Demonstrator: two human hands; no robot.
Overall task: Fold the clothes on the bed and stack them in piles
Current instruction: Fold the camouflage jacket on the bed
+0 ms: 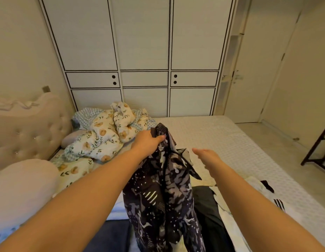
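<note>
Left hand point(146, 140): frame centre, fingers curled, gripping black-and-grey patterned fabric garment point(161, 193), which hangs down.
Right hand point(206, 154): just right, fingers outstretched, holding nothing.
Bed point(230, 142): white quilted, beneath.

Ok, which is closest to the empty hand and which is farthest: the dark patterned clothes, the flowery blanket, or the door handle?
From the open right hand in the head view:
1. The dark patterned garment, just to its left, held up by the left hand.
2. The flowery blanket, farther left, bunched near the headboard.
3. The door handle, far across the room, beyond the bed.
</note>
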